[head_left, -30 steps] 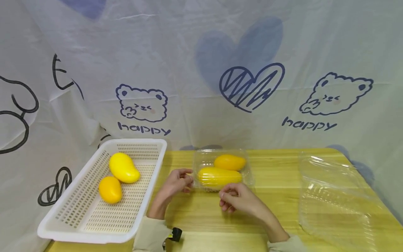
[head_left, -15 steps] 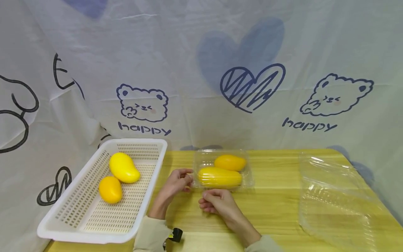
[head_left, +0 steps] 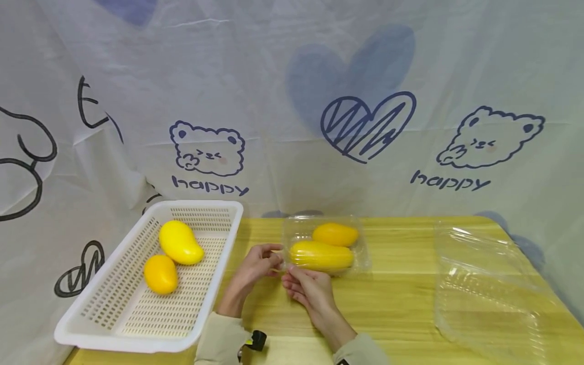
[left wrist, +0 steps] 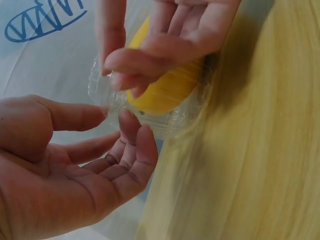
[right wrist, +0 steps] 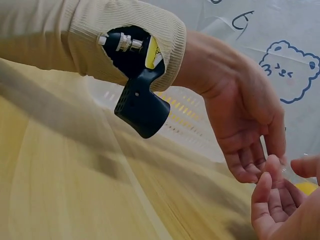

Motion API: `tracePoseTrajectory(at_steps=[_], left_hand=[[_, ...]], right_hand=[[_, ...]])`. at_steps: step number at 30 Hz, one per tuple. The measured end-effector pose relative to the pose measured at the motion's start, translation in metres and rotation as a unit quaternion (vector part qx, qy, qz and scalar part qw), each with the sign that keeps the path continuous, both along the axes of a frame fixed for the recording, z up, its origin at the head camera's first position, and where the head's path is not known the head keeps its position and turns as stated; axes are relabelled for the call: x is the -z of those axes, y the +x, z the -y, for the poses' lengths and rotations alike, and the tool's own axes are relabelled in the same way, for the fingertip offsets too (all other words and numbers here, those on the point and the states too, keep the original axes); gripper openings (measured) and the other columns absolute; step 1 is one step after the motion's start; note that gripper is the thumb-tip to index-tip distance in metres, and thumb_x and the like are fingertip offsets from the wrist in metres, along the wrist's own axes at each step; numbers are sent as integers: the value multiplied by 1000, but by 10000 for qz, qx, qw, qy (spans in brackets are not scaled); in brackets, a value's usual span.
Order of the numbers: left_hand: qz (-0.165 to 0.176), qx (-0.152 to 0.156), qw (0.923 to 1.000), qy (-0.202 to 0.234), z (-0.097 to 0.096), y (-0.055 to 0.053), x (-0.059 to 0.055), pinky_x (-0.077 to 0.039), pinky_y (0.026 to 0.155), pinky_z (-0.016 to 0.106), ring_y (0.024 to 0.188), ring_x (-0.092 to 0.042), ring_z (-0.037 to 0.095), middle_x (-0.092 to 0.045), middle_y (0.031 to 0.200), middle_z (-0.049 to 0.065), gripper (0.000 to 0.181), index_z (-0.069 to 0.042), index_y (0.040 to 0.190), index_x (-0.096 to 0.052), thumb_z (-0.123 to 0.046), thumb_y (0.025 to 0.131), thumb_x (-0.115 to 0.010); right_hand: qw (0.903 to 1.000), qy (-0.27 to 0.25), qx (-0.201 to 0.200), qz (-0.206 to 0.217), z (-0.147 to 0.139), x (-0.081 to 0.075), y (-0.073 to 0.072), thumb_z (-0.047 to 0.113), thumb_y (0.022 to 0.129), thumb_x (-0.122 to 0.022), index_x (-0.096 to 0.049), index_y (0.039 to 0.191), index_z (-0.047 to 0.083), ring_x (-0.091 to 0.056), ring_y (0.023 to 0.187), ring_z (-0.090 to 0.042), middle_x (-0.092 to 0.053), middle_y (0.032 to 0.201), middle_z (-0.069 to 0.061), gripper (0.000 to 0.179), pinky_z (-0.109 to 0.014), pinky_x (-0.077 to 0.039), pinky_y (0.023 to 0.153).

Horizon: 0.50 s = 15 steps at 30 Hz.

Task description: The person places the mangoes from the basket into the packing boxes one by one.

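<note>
L hand (head_left: 259, 263) at L end of clear box (head_left: 297, 227), fingers loosely bent, gap to thumb; R hand (head_left: 312, 293) at near-L corner, can't tell if pinching. Box, on wood tbl (head_left: 401, 299), holds 2 yellow fruit (head_left: 321, 255). White basket (head_left: 159, 317) w/ 2 more fruit (head_left: 180, 243) to L, another clear container (head_left: 485, 286) far R, printed cloth (head_left: 283, 167) behind. L arm (head_left: 221, 332) btwn basket & box; R hand blocks part of yellow fruit in L-wrist view.

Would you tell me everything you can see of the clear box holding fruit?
The box looks like thin clear plastic with ridged walls. It sits on the table, apparently closed over two yellow fruits side by side. The left hand and right hand are at its near left corner; contact is unclear.
</note>
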<state>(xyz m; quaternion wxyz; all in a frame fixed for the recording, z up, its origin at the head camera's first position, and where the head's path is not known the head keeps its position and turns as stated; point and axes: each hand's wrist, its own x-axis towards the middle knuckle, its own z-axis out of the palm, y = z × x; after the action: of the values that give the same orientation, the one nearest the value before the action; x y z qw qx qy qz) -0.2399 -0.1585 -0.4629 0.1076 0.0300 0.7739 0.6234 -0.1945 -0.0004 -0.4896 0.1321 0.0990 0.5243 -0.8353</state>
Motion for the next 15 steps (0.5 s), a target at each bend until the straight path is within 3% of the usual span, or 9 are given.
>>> tracePoseTrajectory(at_steps=[15], left_hand=[[-209,-541,9976,382,-8,-2,6,-59,70,36,73,-63,15,-68,87,15,32,18,126,-61,3,97,-58]], right_hand=[[9996,-137,205,124,6,-2,-9,16,97,-71,-67,118,-12,-67,69,-8,-74,81,-2,35,-21,-54,61]])
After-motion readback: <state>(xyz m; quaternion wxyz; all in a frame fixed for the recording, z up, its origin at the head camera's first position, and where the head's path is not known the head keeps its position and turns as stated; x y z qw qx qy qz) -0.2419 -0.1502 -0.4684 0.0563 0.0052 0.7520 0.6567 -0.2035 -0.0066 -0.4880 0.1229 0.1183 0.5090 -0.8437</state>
